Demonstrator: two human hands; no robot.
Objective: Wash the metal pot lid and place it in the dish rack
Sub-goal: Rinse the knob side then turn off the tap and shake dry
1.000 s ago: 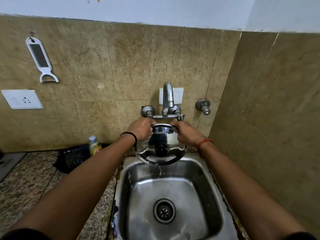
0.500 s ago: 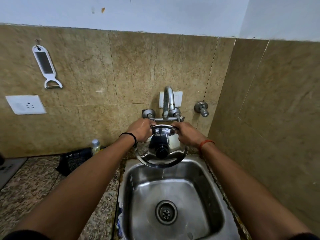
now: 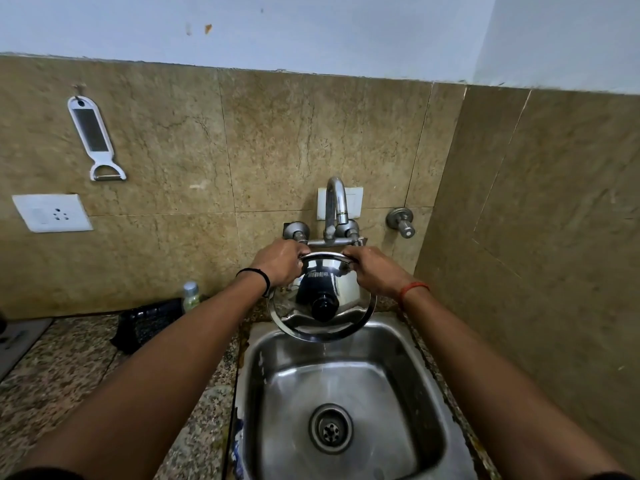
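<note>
A shiny round metal pot lid [image 3: 341, 318] with a black knob [image 3: 322, 306] is held upright over the back of the steel sink [image 3: 429, 403], its knob side facing me. My left hand [image 3: 278, 263] grips the lid's upper left rim. My right hand [image 3: 372, 270] grips the upper right rim. The lid sits just below the wall tap [image 3: 335, 209], and a thin trickle of water falls from its lower edge into the sink. No dish rack can be made out with certainty.
A granite counter [image 3: 69, 375] lies left of the sink, bearing a black basket-like object [image 3: 149, 323] and a small bottle [image 3: 191, 296]. On the tiled wall hang a white peeler [image 3: 93, 140] and a socket plate [image 3: 52, 213]. A side wall stands close on the right.
The view has tilted upward, so the sink, lid and hands sit lower in the frame. Both hands keep the same hold on the lid under the tap.
</note>
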